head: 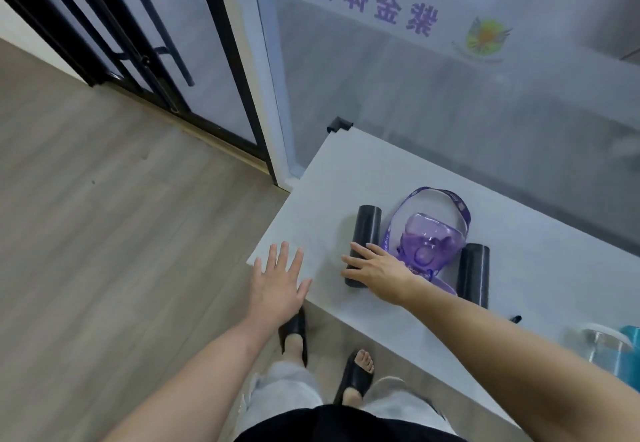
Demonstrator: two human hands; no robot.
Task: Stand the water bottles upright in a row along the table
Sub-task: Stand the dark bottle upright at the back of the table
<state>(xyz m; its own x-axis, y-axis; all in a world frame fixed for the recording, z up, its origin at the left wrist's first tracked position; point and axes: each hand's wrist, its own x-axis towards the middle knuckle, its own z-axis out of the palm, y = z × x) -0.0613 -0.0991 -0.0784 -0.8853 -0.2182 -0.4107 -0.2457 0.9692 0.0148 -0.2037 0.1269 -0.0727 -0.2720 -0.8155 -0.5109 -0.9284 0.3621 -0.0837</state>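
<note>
Several bottles lie on a white table (346,171). A black bottle (366,230) lies on its side at the left. My right hand (375,268) rests on its near end, fingers draped over it but not closed around it. A clear purple bottle (427,244) with a purple strap lies beside it. A second black bottle (473,273) lies to the right. My left hand (278,278) hovers flat, fingers spread, over the table's near left corner, holding nothing.
A clear bottle with a white handle (604,343) and a teal bottle (630,355) sit at the table's right edge of view. A frosted glass wall (450,95) runs behind the table. Wooden floor (104,216) and a black-framed door lie left. My feet stand below the table edge.
</note>
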